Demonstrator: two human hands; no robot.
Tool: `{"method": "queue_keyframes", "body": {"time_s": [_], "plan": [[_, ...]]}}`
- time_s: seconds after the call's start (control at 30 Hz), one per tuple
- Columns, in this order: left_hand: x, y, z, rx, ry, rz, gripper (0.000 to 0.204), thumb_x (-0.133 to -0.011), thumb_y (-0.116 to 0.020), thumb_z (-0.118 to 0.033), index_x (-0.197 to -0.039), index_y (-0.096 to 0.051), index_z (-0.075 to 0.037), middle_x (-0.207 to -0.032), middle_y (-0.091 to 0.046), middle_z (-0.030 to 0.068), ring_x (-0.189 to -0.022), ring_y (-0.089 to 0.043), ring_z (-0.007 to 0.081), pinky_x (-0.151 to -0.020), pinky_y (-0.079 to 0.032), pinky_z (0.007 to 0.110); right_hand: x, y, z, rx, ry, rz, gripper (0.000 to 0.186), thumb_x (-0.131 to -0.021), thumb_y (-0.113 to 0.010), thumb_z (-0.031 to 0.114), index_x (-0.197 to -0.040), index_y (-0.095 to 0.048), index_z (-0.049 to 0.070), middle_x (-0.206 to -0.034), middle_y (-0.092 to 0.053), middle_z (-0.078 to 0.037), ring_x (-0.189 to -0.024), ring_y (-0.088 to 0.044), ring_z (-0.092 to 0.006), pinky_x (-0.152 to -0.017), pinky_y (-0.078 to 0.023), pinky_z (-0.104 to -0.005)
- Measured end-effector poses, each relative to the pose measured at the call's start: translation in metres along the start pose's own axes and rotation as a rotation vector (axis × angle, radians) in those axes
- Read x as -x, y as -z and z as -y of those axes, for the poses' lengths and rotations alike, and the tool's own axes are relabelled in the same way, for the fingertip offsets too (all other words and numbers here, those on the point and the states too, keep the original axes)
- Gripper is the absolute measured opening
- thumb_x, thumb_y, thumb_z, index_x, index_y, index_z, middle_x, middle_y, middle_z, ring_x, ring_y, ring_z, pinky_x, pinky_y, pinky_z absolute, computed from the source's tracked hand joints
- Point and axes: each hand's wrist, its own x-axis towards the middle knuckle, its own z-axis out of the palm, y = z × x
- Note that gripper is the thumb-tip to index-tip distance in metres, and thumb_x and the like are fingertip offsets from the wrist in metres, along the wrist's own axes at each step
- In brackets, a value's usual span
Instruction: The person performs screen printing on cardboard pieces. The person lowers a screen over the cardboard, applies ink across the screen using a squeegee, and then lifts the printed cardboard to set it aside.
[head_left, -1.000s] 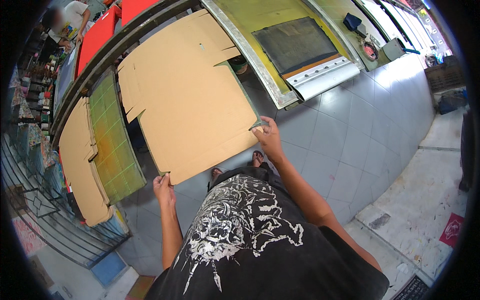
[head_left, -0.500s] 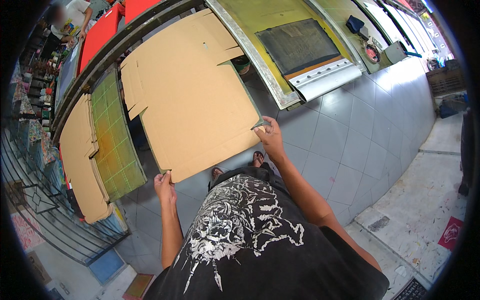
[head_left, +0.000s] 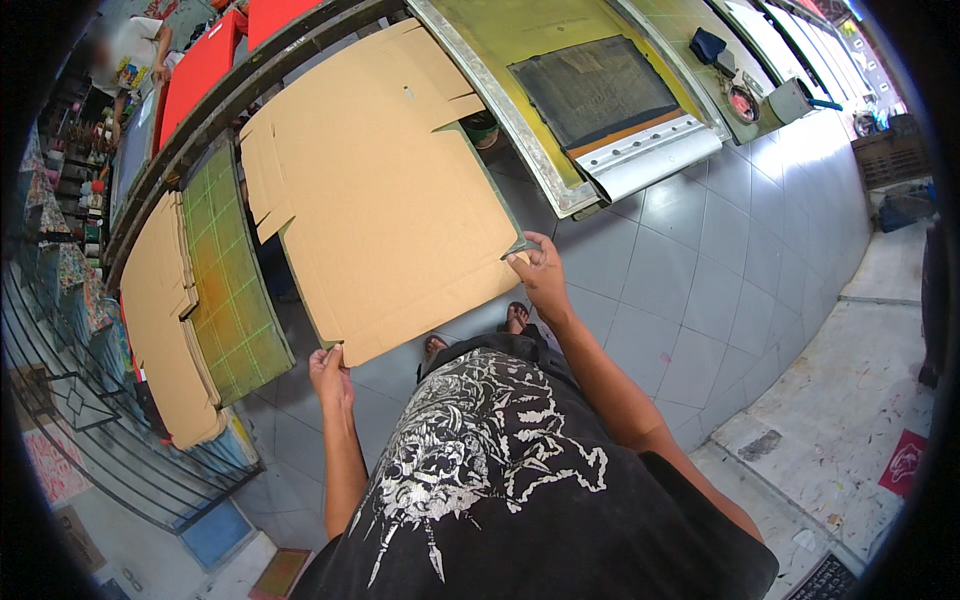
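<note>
The tan cardboard sheet (head_left: 380, 190) reaches toward the person, its near edge above grey floor tiles (head_left: 680, 250); a dark gap parts its left edge from a green board (head_left: 225, 280). Both arms extend forward: the left hand (head_left: 330, 378) pinches the near left corner, the right hand (head_left: 540, 270) the near right, thumbs closed against fingers. The sheet is flat, smooth, slit and notched

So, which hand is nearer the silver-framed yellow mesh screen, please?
The right hand holds the tan cardboard sheet near the screen; the left hand, at the sheet's left corner, is farther from the screen.
</note>
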Motion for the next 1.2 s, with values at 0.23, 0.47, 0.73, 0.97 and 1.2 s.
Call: {"method": "queue_keyframes", "body": {"time_s": [0.23,0.47,0.73,0.97,1.2], "plan": [[-0.001,0.001,0.001,0.008,-0.008,0.004,0.026,-0.085,-0.063,0.003,-0.096,-0.042,-0.009,-0.087,-0.060,0.0058,-0.078,-0.062,0.0147,-0.070,-0.053,0.027,-0.002,0.001,-0.001,0.043,-0.007,-0.011,0.049,-0.085,-0.063,0.005,-0.127,-0.040,-0.003,-0.089,-0.065,-0.010,-0.077,-0.062,-0.0127,-0.067,-0.047,-0.0240],[0.001,-0.002,-0.001,0.007,0.005,0.002,0.027,-0.085,-0.063,0.004,-0.096,-0.042,-0.009,-0.089,-0.061,0.0061,-0.079,-0.063,0.0146,-0.070,-0.053,0.026,0.000,0.000,0.004,0.019,-0.002,-0.008,0.048,-0.085,-0.062,0.004,-0.127,-0.040,-0.003,-0.088,-0.065,-0.010,-0.076,-0.062,-0.0127,-0.066,-0.048,-0.0234],[0.001,-0.001,0.000,-0.011,0.022,0.002,0.027,-0.085,-0.063,0.003,-0.096,-0.042,-0.010,-0.090,-0.062,0.0057,-0.080,-0.062,0.0141,-0.071,-0.052,0.026,0.000,-0.001,0.007,0.004,-0.019,0.001,0.045,-0.086,-0.063,0.004,-0.125,-0.041,-0.002,-0.088,-0.064,-0.007,-0.077,-0.059,-0.0097,-0.065,-0.044,-0.0215],[0.002,-0.001,-0.002,-0.017,0.029,0.008,0.027,-0.085,-0.063,0.002,-0.098,-0.042,-0.010,-0.091,-0.061,0.0061,-0.083,-0.062,0.0145,-0.074,-0.051,0.028,-0.002,0.004,0.003,0.089,-0.003,-0.001,0.047,-0.085,-0.064,0.006,-0.125,-0.041,-0.003,-0.090,-0.066,-0.011,-0.078,-0.063,-0.0147,-0.067,-0.049,-0.0253],[0.007,-0.002,-0.004,0.012,0.035,0.035,0.025,-0.087,-0.063,-0.004,-0.102,-0.043,-0.005,-0.098,-0.059,0.0088,-0.089,-0.060,0.0168,-0.079,-0.050,0.030,-0.001,0.001,0.006,0.066,0.004,-0.010,0.049,-0.084,-0.065,0.006,-0.126,-0.041,-0.003,-0.090,-0.066,-0.011,-0.082,-0.063,-0.0150,-0.072,-0.048,-0.0255]]}}
